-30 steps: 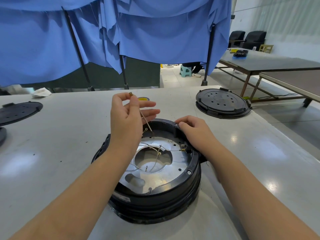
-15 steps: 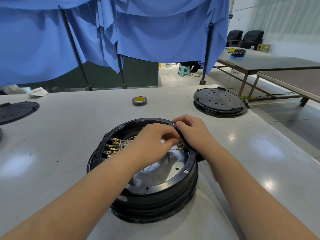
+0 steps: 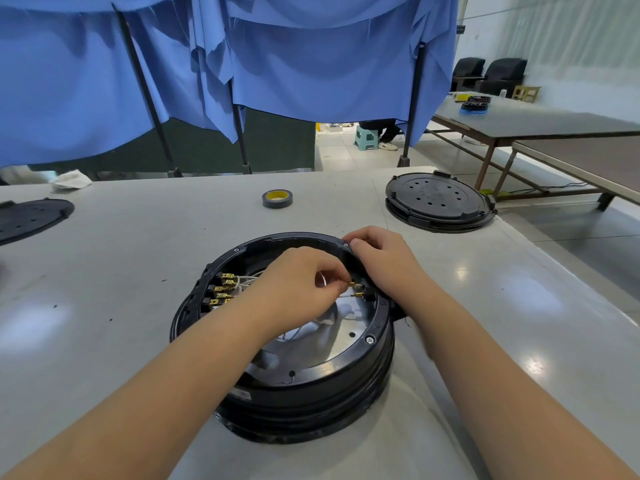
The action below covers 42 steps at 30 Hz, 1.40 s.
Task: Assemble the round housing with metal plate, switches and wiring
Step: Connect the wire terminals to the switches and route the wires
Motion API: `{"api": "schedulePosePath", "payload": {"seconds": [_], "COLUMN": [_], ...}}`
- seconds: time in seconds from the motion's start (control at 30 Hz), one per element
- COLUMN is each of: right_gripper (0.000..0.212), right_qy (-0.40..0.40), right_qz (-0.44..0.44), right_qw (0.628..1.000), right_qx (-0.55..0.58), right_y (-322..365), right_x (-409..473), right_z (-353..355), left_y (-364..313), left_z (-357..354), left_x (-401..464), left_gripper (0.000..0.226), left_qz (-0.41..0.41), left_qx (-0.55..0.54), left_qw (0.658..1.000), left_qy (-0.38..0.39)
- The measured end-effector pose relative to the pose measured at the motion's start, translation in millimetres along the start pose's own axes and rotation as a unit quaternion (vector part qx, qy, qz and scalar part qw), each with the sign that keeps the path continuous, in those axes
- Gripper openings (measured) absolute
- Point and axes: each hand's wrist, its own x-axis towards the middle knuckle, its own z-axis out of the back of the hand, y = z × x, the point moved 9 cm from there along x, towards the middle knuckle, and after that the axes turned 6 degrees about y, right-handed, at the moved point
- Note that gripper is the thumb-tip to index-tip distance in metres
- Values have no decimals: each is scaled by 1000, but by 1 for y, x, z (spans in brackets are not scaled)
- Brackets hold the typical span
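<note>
Two hands stayed at the round housing (image 3: 294, 375) on the surface (image 3: 121, 271), left hand (image 3: 298, 289) still pinching a brass wire terminal (image 3: 351, 284), right hand (image 3: 384, 261) gripping the rim, little changed since half a second earlier.

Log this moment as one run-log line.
left hand: pinching brass terminal | right hand: gripping housing rim | step: wiring

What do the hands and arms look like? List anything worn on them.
Both arms are bare from the near edge of the frame to the wrist: no sleeves show. The left hand and right hand wear no gloves, and no rings, watch or bands are visible. No markings show.
</note>
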Motion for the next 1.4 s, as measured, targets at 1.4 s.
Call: {"api": "schedulePosePath", "payload": {"seconds": [1.4], "right_gripper": [23], "right_qy": [2], "right_qz": [4], "right_qw": [1000], "right_qx": [-4], "right_y": [2], "right_x": [0], "right_z": [0], "left_y": [-6], "left_z": [-1], "left_x": [3], "left_gripper": [16], "left_qz": [-26], "left_qx": [13], "left_qw": [1000], "left_qy": [-8]}}
